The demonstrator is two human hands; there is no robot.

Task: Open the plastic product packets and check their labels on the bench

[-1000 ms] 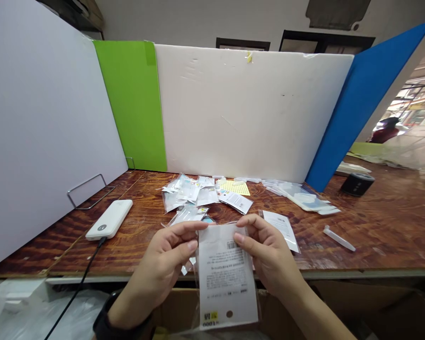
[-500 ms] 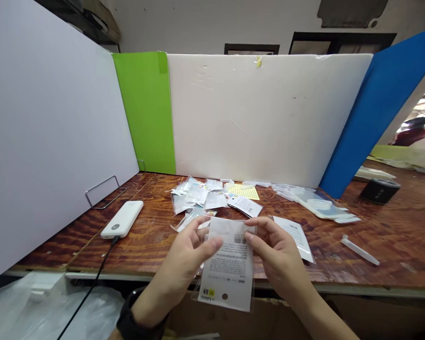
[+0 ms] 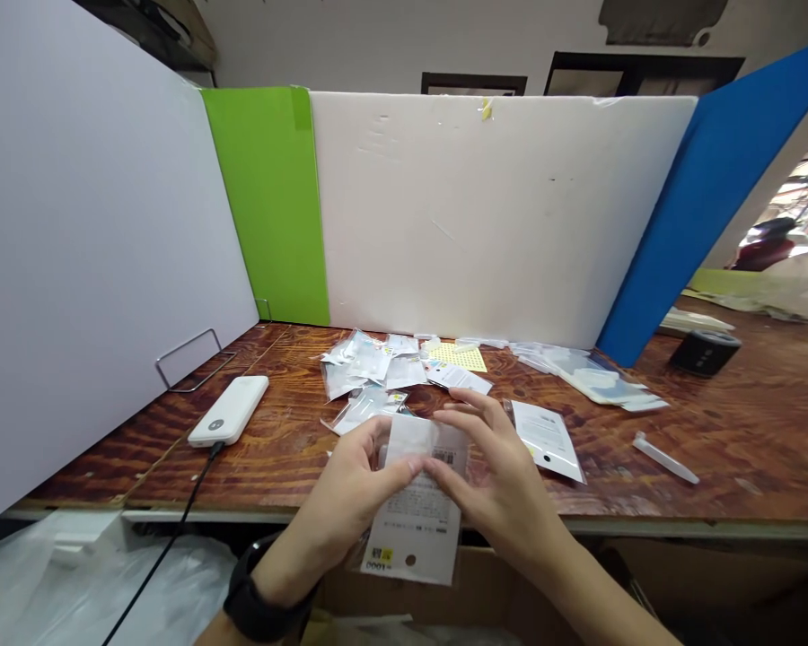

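Observation:
My left hand (image 3: 360, 475) grips a white printed card in a clear plastic bag (image 3: 417, 529), thumb on the front and fingers behind its left side. The card has a barcode, lines of small text, a yellow mark and a round hole near its lower edge. My right hand (image 3: 502, 467) is at its upper right, with the thumb on the card beside my left thumb and the fingers curved around the top edge. Beyond the hands lies a pile of clear packets (image 3: 367, 363). Another bagged card (image 3: 548, 440) lies to the right.
A white power bank (image 3: 232, 408) with a black cable sits at left. A yellow dot-sticker sheet (image 3: 458, 356), clear plastic pieces (image 3: 592, 377), a white plastic strip (image 3: 665, 458) and a black box-shaped device (image 3: 705, 353) lie on the wooden table. White, green and blue panels (image 3: 266, 206) stand around.
My right hand has moved left and inward over the card's upper part, its thumb now beside my left thumb. The view has shifted slightly; the left hand keeps its grip.

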